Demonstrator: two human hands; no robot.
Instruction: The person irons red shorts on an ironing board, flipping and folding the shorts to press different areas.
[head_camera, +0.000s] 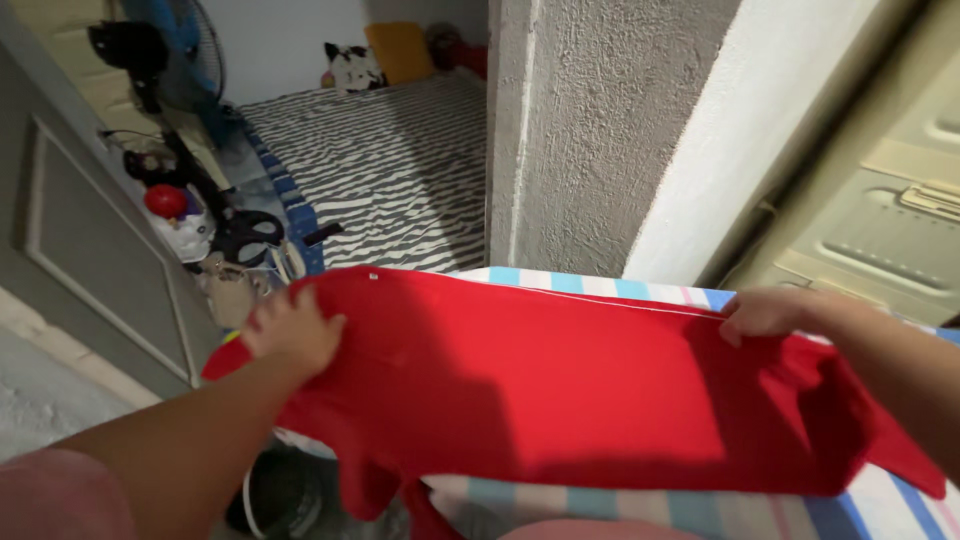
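Red cotton-like cloth, a garment (560, 390) of plain bright red with no print visible, lies spread across a striped surface (640, 289) whose cover shows bands of light blue, white and pink. Taking the garment as the landmark: at its left end the left hand (292, 330) lies on top of the cloth, fingers curled down over the edge and closed on the fabric; that end hangs off the surface, with a loose flap drooping toward the floor. Across the middle the cloth lies fairly flat, with a thin pale seam line running along its far edge and a soft shadow over its near half. At its right end the right hand (765, 312) pinches the far edge, fingers closed on the fabric; past it the cloth creases into folds and tapers to a point. The hands are well apart, one at each end. Judging from this, the garment is laid out and stretched lengthwise, but the smoothing looks only partly done: the left end is off the surface and the right end is rumpled, and no fold shows yet. Beyond the garment, to the left, is a mattress (390, 170) with a zebra-striped sheet; directly behind it rises a rough grey wall (590, 130).
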